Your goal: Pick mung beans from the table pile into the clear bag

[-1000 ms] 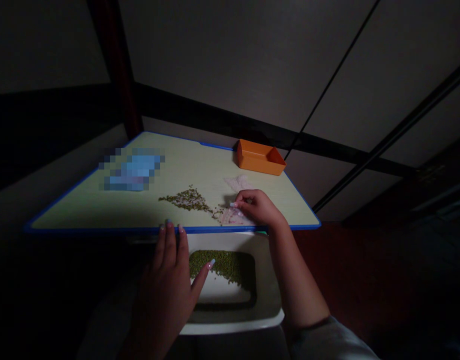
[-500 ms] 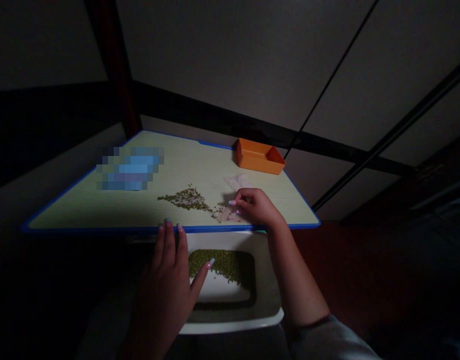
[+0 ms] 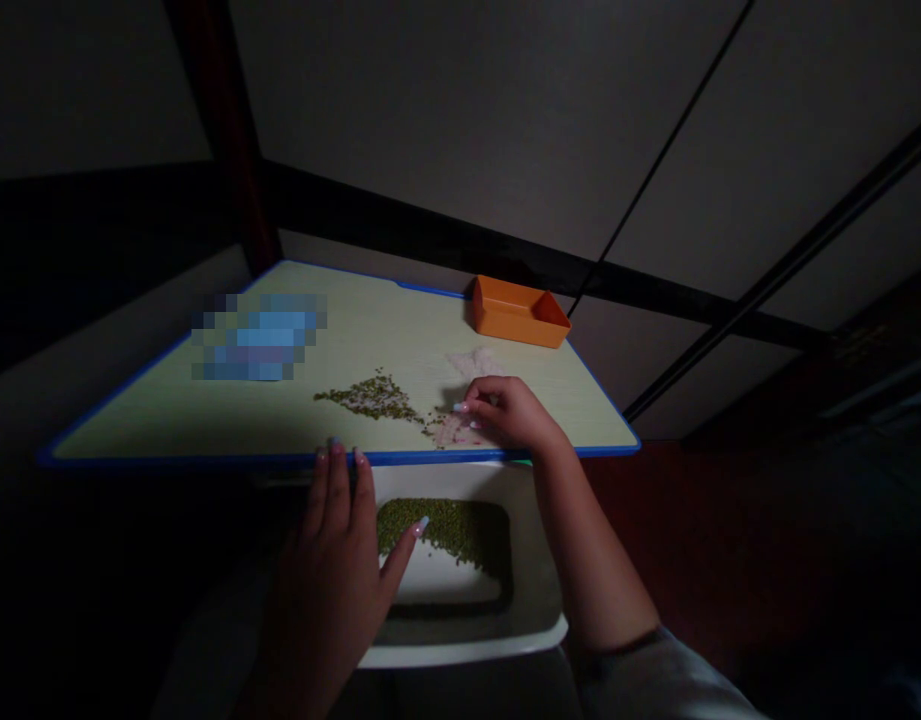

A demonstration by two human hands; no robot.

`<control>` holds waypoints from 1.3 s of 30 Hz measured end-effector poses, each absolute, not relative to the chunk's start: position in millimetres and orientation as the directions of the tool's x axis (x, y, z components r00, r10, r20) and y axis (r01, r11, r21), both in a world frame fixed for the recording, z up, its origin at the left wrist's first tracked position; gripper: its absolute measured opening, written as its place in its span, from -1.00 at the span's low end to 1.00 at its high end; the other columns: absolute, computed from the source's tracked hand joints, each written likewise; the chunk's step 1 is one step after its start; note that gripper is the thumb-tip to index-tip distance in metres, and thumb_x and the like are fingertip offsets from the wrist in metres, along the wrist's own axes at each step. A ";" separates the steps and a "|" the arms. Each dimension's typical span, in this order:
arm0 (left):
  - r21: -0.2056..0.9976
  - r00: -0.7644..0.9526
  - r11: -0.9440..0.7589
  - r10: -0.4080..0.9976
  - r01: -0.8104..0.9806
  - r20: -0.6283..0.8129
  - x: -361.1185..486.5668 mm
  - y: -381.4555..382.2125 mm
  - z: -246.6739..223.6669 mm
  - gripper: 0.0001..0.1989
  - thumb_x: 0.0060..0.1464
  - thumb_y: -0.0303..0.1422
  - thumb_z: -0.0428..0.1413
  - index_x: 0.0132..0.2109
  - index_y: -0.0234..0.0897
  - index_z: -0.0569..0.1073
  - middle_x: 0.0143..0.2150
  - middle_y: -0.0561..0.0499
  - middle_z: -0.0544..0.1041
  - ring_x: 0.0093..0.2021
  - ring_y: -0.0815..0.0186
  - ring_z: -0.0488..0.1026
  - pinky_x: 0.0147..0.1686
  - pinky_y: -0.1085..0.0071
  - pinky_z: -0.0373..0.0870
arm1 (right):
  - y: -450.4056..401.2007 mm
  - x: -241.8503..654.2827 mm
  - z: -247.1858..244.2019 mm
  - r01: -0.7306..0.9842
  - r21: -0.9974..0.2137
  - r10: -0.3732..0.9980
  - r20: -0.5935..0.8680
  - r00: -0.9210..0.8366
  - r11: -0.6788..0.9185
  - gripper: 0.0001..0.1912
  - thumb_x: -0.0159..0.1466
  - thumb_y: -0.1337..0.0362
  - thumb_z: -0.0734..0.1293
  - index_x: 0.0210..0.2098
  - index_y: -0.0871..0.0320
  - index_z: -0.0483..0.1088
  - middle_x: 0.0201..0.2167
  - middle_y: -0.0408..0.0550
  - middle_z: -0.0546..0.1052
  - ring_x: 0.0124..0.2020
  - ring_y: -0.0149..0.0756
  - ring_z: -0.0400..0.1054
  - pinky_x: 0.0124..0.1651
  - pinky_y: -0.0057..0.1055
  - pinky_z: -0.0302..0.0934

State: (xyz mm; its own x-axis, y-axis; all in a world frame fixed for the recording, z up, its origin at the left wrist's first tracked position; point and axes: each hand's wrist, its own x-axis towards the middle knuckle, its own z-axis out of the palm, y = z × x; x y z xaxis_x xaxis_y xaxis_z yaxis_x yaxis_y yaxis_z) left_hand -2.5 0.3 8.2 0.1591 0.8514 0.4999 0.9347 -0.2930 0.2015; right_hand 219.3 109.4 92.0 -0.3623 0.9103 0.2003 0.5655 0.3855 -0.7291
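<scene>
Grains lie scattered mid-frame on the desk. Right of them, the right hand has its grip pinched together; whether it holds one, I cannot tell. The left hand, lower left, spreads thumb from fingers, partly over a white basin.
</scene>
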 end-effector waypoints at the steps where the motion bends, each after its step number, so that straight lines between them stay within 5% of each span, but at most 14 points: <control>1: 0.200 0.159 -0.292 0.852 0.935 0.499 -2.6 0.3 8.3 -0.14 0.12 0.09 -0.22 0.31 -0.57 -0.01 0.39 -0.46 -0.06 0.41 -0.10 -0.16 0.23 0.01 0.15 | 109.2 219.6 92.1 0.562 -0.732 0.909 0.197 -0.366 0.385 -0.79 0.23 0.25 0.31 -0.50 0.21 0.36 -0.57 -0.18 0.39 -0.50 -0.47 0.24 -0.36 -0.49 0.09; 39: 0.225 0.154 -0.296 0.858 0.928 0.490 -2.2 -0.4 10.3 -0.15 0.12 0.08 -0.19 0.32 -0.54 -0.03 0.39 -0.45 -0.08 0.41 -0.09 -0.15 0.22 -0.02 0.16 | 104.2 218.5 97.5 0.531 -0.779 0.921 0.147 -0.361 0.333 -0.78 0.22 0.23 0.31 -0.52 0.20 0.34 -0.58 -0.20 0.36 -0.50 -0.48 0.21 -0.40 -0.49 0.05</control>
